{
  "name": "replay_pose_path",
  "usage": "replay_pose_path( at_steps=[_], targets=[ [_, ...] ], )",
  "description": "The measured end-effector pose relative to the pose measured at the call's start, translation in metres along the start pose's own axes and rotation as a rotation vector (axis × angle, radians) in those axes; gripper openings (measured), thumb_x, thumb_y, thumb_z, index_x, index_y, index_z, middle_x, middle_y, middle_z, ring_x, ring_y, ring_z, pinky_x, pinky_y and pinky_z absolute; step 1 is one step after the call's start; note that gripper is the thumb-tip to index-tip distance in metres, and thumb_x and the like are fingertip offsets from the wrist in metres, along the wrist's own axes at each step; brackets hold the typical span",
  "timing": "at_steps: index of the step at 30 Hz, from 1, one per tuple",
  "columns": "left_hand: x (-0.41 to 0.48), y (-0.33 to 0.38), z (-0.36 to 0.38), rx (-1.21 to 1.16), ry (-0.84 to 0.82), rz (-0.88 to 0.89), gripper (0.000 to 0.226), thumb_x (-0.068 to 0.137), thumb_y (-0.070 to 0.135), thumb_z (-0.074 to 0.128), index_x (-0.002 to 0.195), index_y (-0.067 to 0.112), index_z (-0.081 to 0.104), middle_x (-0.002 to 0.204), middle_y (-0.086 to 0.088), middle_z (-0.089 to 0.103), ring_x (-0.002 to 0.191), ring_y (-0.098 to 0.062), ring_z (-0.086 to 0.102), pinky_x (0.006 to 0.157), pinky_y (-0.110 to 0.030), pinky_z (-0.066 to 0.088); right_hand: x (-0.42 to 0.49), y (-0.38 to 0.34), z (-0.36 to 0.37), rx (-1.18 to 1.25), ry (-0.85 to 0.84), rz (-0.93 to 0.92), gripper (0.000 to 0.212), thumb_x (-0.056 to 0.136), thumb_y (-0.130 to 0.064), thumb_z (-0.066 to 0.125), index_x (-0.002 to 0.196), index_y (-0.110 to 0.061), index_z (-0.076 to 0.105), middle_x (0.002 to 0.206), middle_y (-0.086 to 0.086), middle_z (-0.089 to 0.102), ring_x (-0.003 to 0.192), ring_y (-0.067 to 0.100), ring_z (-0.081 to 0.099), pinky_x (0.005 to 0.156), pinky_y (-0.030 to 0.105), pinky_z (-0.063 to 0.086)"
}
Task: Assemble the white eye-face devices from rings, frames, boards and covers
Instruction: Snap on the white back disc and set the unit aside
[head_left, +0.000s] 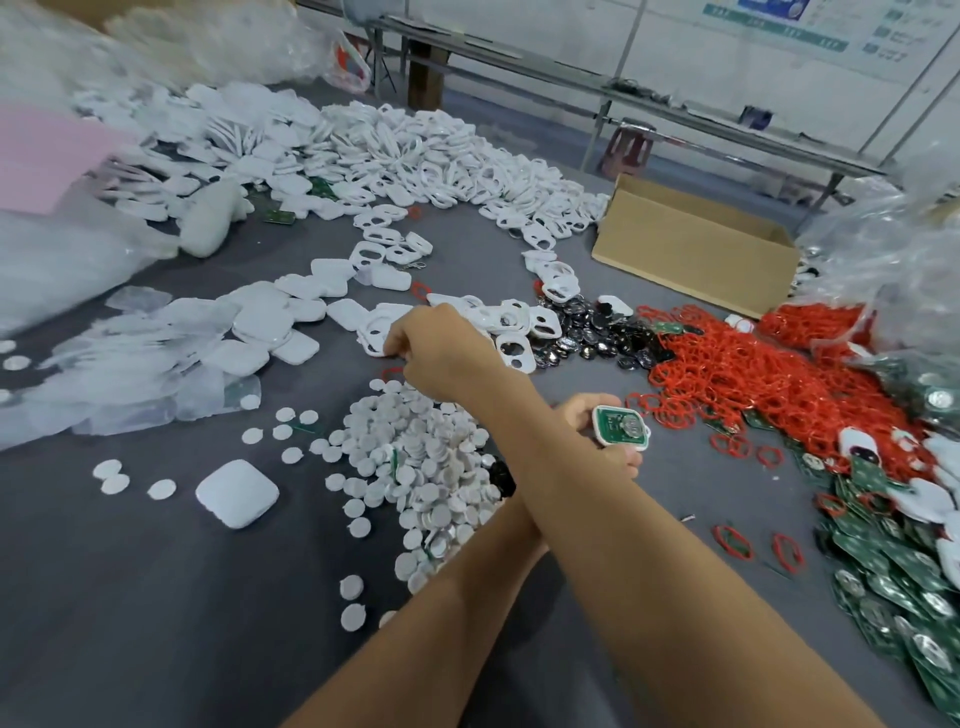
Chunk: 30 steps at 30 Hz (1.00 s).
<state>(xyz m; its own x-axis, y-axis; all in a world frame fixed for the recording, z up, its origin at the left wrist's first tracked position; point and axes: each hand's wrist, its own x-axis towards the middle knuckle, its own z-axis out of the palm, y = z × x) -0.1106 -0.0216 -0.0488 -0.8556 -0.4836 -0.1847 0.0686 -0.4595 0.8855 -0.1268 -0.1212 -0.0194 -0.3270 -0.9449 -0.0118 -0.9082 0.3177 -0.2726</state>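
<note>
Grey table (156, 623) | left hand (605, 441) grips half-built device (622, 426), green board up, under crossed right forearm | right hand (441, 358) curled at white frame (375, 332), pinch unclear | wall poster (779, 21) writing unreadable

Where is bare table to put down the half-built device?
The grey table is bare near left, below the lone white cover, and mid-table between two trails of white frames. Red rings and green boards crowd the right.
</note>
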Motion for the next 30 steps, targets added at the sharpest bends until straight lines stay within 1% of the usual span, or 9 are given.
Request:
replay_pose_path(
  at_steps=[2, 5, 9, 12, 16, 20, 22, 25, 30],
  targets=[
    [0.001, -0.001, 0.001, 0.047, 0.033, 0.042, 0.038, 0.085, -0.021, 0.057, 0.11, 0.007, 0.055, 0.096, -0.014, 0.063, 0.087, -0.03, 0.064, 0.078, -0.039, 0.056, 0.002, 0.001, 0.004, 0.037, -0.008, -0.018, 0.021, 0.085, -0.006, 0.064, 0.105, -0.009, 0.069, 0.104, 0.01, 0.066, 0.097, 0.03, 0.06, 0.083, 0.043, 0.054],
    [0.004, -0.003, 0.002, 0.07, 0.036, 0.068, 0.037, 0.085, -0.02, 0.057, 0.108, 0.009, 0.054, 0.094, -0.012, 0.061, 0.085, -0.028, 0.063, 0.076, -0.038, 0.056, 0.002, 0.002, 0.008, 0.105, 0.008, -0.027, 0.023, 0.086, -0.004, 0.061, 0.104, -0.014, 0.071, 0.108, 0.005, 0.067, 0.102, 0.025, 0.059, 0.087, 0.041, 0.052],
    [0.004, -0.005, 0.001, 0.076, 0.029, 0.078, 0.036, 0.086, -0.019, 0.057, 0.107, 0.01, 0.055, 0.093, -0.012, 0.062, 0.082, -0.026, 0.064, 0.072, -0.034, 0.057, -0.004, 0.003, 0.008, 0.133, 0.017, -0.027, 0.03, 0.083, 0.004, 0.053, 0.101, -0.013, 0.071, 0.104, 0.003, 0.069, 0.098, 0.023, 0.061, 0.086, 0.04, 0.053],
    [0.002, -0.007, 0.002, 0.08, 0.037, 0.109, 0.036, 0.086, -0.019, 0.057, 0.106, 0.01, 0.056, 0.093, -0.012, 0.063, 0.079, -0.024, 0.064, 0.071, -0.033, 0.058, -0.008, 0.001, 0.007, 0.151, 0.054, -0.053, 0.03, 0.082, 0.005, 0.051, 0.094, -0.012, 0.072, 0.097, 0.004, 0.071, 0.094, 0.023, 0.063, 0.082, 0.04, 0.054],
    [0.005, -0.008, 0.004, 0.098, 0.057, 0.123, 0.038, 0.084, -0.021, 0.057, 0.106, 0.01, 0.055, 0.094, -0.012, 0.061, 0.081, -0.026, 0.062, 0.072, -0.036, 0.056, -0.011, -0.005, 0.009, 0.177, 0.101, -0.093, 0.029, 0.08, 0.004, 0.049, 0.084, -0.014, 0.071, 0.09, 0.001, 0.07, 0.088, 0.021, 0.062, 0.077, 0.04, 0.053],
    [0.003, -0.011, 0.005, 0.09, 0.074, 0.151, 0.039, 0.082, -0.021, 0.059, 0.105, 0.01, 0.057, 0.095, -0.012, 0.061, 0.081, -0.026, 0.062, 0.073, -0.038, 0.056, -0.012, -0.004, 0.011, 0.218, 0.094, -0.101, 0.029, 0.081, 0.008, 0.047, 0.082, -0.01, 0.07, 0.09, 0.004, 0.071, 0.093, 0.023, 0.065, 0.079, 0.041, 0.054],
    [0.003, -0.014, 0.005, 0.097, 0.09, 0.175, 0.038, 0.082, -0.021, 0.06, 0.104, 0.01, 0.058, 0.094, -0.013, 0.062, 0.079, -0.026, 0.063, 0.071, -0.037, 0.057, -0.015, -0.002, 0.01, 0.255, 0.118, -0.094, 0.027, 0.081, 0.007, 0.049, 0.083, -0.01, 0.07, 0.09, 0.003, 0.072, 0.093, 0.022, 0.066, 0.081, 0.042, 0.053],
    [0.005, -0.015, 0.005, 0.153, 0.07, 0.182, 0.038, 0.082, -0.02, 0.06, 0.104, 0.011, 0.058, 0.093, -0.012, 0.061, 0.079, -0.027, 0.062, 0.07, -0.035, 0.056, -0.019, 0.002, 0.008, 0.207, 0.144, -0.068, 0.028, 0.081, 0.003, 0.052, 0.088, -0.014, 0.072, 0.09, -0.003, 0.072, 0.09, 0.017, 0.063, 0.079, 0.038, 0.052],
    [0.007, -0.013, 0.005, 0.188, 0.075, 0.149, 0.04, 0.083, -0.019, 0.06, 0.116, 0.003, 0.058, 0.097, -0.012, 0.06, 0.08, -0.026, 0.062, 0.07, -0.035, 0.057, -0.021, 0.003, 0.009, 0.12, 0.026, -0.055, 0.027, 0.086, -0.003, 0.055, 0.097, -0.018, 0.074, 0.105, -0.001, 0.07, 0.096, 0.019, 0.062, 0.083, 0.037, 0.053]
  ],
)
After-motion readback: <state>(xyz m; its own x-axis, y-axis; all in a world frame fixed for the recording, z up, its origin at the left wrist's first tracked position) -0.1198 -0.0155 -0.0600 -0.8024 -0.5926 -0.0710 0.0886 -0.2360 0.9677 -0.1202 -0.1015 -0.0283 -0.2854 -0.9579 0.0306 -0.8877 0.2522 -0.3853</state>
